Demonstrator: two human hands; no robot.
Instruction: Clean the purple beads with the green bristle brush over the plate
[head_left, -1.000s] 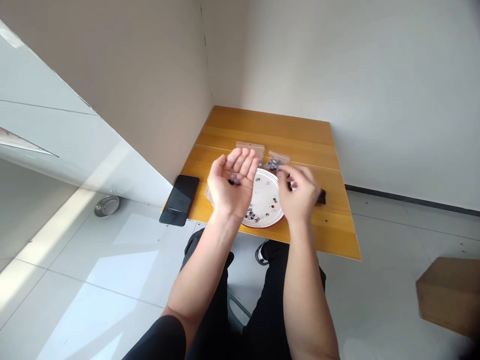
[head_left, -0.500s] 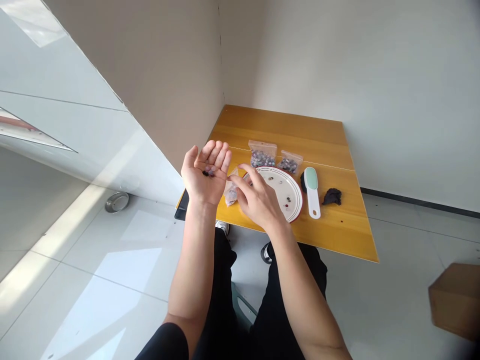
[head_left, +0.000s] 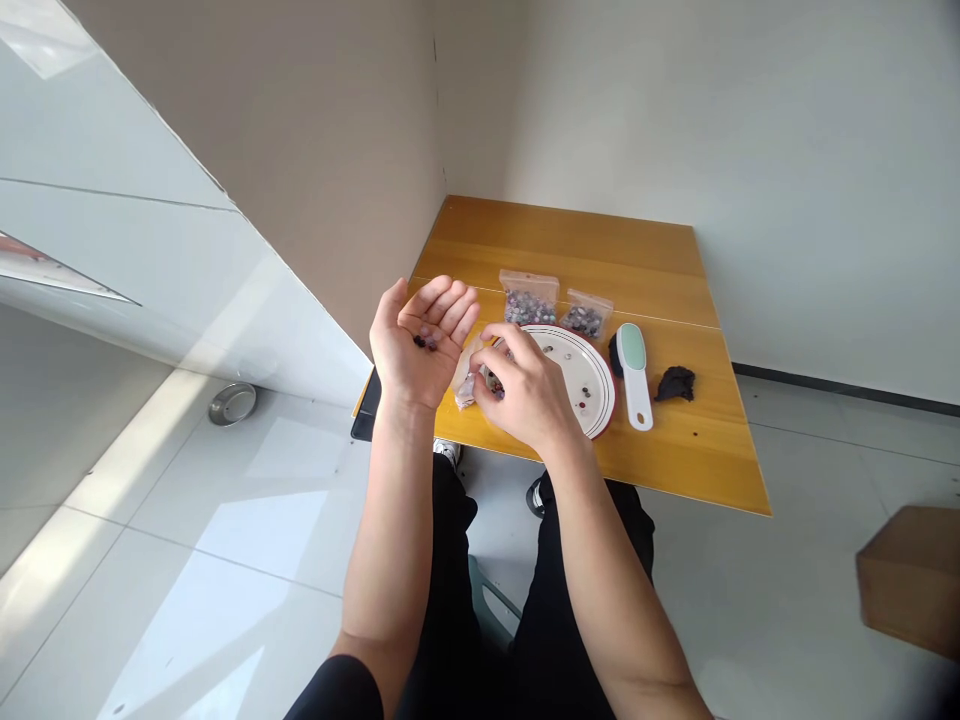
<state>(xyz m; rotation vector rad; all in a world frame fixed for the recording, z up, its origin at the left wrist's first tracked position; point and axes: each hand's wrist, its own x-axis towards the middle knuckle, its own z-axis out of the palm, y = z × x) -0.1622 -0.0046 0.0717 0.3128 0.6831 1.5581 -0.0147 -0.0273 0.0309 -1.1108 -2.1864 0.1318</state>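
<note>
My left hand (head_left: 416, 345) is raised palm up and cupped, with a few small dark beads (head_left: 426, 342) lying in the palm. Just to its right, my right hand (head_left: 529, 395) is curled over the left edge of a white red-rimmed plate (head_left: 596, 390), its fingers pinching a small clear plastic bag (head_left: 465, 378) of beads. Several loose beads lie on the plate. All of this is over the near left part of a yellow wooden table (head_left: 570, 235).
Two more clear bead bags (head_left: 529, 298) (head_left: 586, 316) lie behind the plate. A white-and-green handled tool (head_left: 634, 372) and a dark lump (head_left: 675, 382) are right of it. A black phone (head_left: 367, 410) overhangs the table's left edge. On the floor are a metal bowl (head_left: 232, 402) and a cardboard box (head_left: 909, 580).
My right hand came from the right of the plate across to its left edge and closed on the small bag. The left hand stayed raised with the beads.
</note>
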